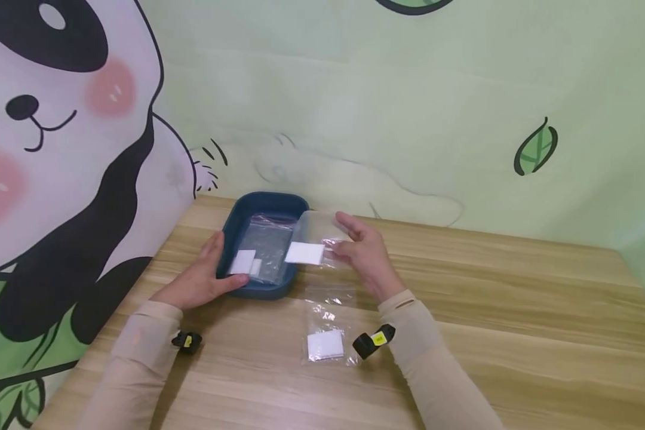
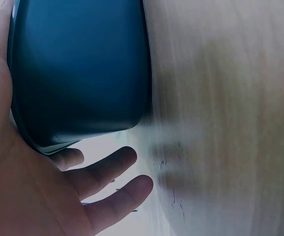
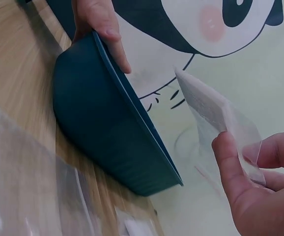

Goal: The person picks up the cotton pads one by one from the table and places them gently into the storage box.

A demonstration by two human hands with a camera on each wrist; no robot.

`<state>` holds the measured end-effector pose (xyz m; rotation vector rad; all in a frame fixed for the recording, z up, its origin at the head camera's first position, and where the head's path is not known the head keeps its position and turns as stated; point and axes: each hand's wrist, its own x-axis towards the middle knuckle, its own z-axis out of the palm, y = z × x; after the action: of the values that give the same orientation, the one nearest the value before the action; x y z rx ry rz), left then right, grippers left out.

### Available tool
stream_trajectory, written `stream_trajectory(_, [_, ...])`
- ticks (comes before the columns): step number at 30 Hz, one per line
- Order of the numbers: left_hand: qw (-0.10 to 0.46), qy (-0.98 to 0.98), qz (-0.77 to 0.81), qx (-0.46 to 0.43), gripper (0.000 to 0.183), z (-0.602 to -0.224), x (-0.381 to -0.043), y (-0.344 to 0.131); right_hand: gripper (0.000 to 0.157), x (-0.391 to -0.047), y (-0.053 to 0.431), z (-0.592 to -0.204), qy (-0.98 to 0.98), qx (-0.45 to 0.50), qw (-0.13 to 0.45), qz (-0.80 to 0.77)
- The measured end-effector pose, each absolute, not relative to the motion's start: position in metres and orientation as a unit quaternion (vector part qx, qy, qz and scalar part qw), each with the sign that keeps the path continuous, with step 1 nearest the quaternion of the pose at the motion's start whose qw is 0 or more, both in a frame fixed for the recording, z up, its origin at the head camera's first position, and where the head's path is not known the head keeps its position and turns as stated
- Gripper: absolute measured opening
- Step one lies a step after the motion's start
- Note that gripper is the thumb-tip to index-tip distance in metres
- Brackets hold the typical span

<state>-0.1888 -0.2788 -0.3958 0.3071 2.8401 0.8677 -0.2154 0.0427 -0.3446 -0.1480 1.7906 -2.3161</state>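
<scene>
On the table [image 1: 516, 310], the bin [image 1: 263, 292], bags [image 1: 274, 248] inside, stands between left hand [image 1: 206, 278] and right hand [image 1: 368, 254], 1 loose bag [image 1: 329, 319] before it, rightward.

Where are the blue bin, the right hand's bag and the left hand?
Blue bin [image 3: 100, 118], right wrist view, outer wall.
Held bag [image 1: 321, 227], head view, clear plastic.
Left hand [image 1: 200, 279], head view, back of hand.

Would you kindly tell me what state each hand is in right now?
Left hand: open, resting against the bin.
Right hand: closed on a clear bag, held between thumb and fingers.
</scene>
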Motion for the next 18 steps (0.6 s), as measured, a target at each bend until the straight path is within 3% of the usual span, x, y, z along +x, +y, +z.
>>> stream_trajectory(8, [0.076, 0.948, 0.295, 0.098, 0.113, -0.398, -0.191, -0.278, 0.066, -0.222, 0.019, -0.349, 0.566, -0.031, 0.146, -0.811])
stream_trajectory(18, [0.075, 0.947, 0.298, 0.091, 0.115, -0.398, -0.19, -0.279, 0.068, -0.225, 0.002, -0.363, 0.507, -0.044, 0.24, -0.827])
